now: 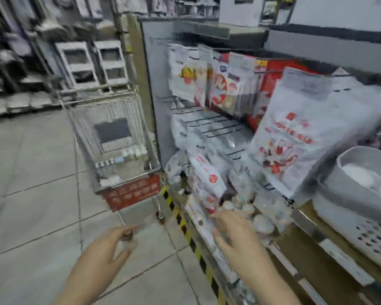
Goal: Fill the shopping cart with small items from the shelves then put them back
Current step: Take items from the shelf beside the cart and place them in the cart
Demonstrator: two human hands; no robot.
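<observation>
A: Task items first. Small packets, white with red print, lie piled at the front edge of the low wire shelf. More packets hang on pegs along the shelf's back, toward its left end.

B: Cart?

A: Shopping cart stands on the floor just beside the shelf unit's left end. A few small pale items lie on its bottom, near the front edge above the red panel. So it's partly loaded at most.

B: Hands?

A: Right hand is at the shelf's front edge, fingers spread and touching the packet pile. Motion blur is heavy, so I cannot tell whether it has a packet pinched. Left hand hovers over the floor tiles, well apart from the shelf. Its fingers are loosely curled and there's a small dark blur at the fingertips. Cannot tell if that's an item.

B: Which step?

A: My guess is filling, a pick from the pile. Could also be putting one back; one frame won't settle it.

B: Next move?

A: If it's a pick, close on one packet only, lift it clear of its neighbours, then carry it left over the cart's rim.
</observation>
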